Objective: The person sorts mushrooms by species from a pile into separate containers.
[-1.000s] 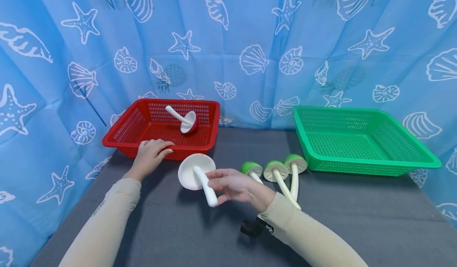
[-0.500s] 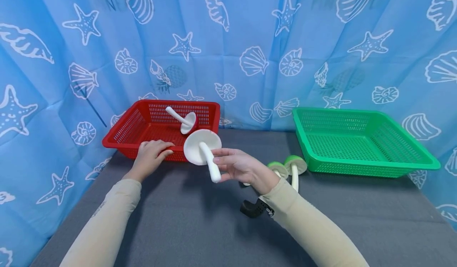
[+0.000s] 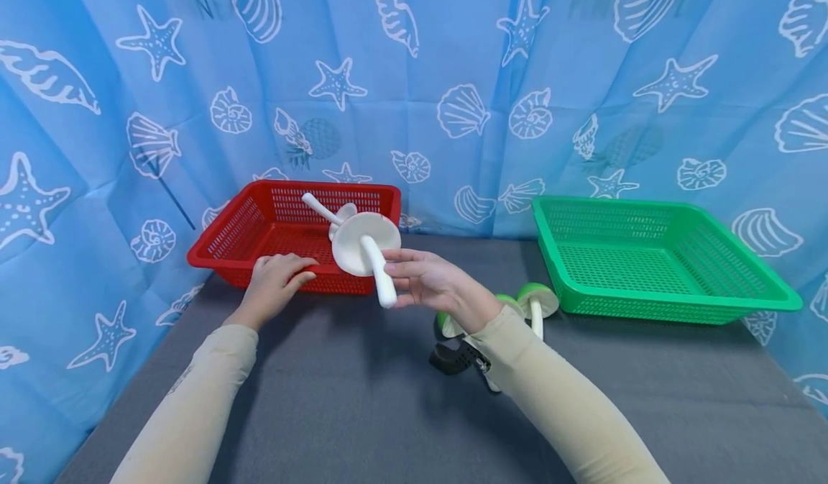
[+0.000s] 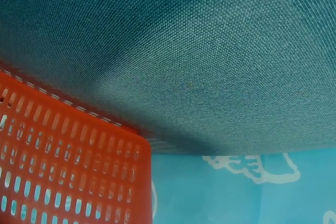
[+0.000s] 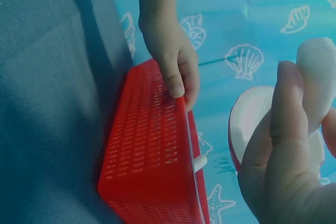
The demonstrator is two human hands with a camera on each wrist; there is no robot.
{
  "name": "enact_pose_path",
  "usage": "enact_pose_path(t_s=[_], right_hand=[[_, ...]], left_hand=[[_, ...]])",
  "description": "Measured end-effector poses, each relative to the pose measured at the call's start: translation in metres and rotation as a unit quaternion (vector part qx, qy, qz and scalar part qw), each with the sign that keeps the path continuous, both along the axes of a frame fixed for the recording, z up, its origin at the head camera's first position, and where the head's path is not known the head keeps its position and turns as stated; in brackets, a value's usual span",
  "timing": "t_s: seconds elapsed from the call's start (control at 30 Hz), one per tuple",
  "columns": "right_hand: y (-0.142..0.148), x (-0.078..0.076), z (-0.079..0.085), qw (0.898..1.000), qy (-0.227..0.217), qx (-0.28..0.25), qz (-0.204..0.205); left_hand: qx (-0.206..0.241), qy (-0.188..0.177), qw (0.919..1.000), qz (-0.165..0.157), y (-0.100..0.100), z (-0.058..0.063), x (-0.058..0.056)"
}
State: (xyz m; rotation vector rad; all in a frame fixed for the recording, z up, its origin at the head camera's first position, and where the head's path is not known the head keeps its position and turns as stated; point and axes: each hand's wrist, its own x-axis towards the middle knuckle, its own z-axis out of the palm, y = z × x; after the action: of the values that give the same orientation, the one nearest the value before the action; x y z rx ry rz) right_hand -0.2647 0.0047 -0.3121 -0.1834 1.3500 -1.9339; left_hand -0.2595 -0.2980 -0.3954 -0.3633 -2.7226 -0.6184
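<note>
Up and inward goes the right hand (image 3: pixel 427 279) since the first head picture, bringing the big white-stemmed toy mushroom with its broad white cap underside (image 3: pixel 367 245) from the front of the slotted red plastic basket (image 3: pixel 336 282) to where its cap overlaps the near rim in view. No shift from the left hand (image 3: pixel 274 282): it grips that rim, thumb outside, fingers over the edge. Right fingers and thumb pinch the stem near its free end, cap leading, held above the grey cloth-covered bench (image 3: pixel 323 398).

It looks like the carrying stage, with one smaller white-stemmed mushroom (image 3: pixel 326 214) already lying in the red basket. Going in beside it would call for clearing the rim, then lowering the cap and loosening the pinch, the basket held steady, I'd judge.

Now, what can't we see? That smaller mushroom's cap is partly behind the held one. Only a red edge shows of the held cap's top, in the right wrist view; whether it touches the rim is unclear. Over by the slotted green plastic basket (image 3: pixel 666 309), the right sleeve (image 3: pixel 550 390) covers much of the green-capped mushrooms (image 3: pixel 538 298). The left wrist view misses its own hand altogether.
</note>
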Motion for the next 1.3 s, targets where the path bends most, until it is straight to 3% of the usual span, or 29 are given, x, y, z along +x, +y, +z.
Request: enact_pose_path(t_s=[0.43, 0.83, 1.07, 1.3], right_hand=[[-0.017, -0.018, 0.002, 1.0, -0.014, 0.003, -0.021], [-0.042, -0.038, 0.001, 0.994, -0.033, 0.039, -0.094], [-0.056, -0.048, -0.003, 0.99, -0.043, 0.033, -0.129], [-0.062, -0.053, -0.005, 0.987, -0.025, 0.027, -0.16]], left_hand=[[-0.001, 0.0, 1.0, -0.007, 0.0, 0.001, 0.0], [-0.014, 0.009, 0.9999, -0.003, 0.001, 0.001, 0.0], [-0.006, 0.007, 1.0, -0.002, 0.001, 0.001, 0.0], [-0.009, 0.01, 0.9999, -0.006, 0.0, 0.001, -0.001]])
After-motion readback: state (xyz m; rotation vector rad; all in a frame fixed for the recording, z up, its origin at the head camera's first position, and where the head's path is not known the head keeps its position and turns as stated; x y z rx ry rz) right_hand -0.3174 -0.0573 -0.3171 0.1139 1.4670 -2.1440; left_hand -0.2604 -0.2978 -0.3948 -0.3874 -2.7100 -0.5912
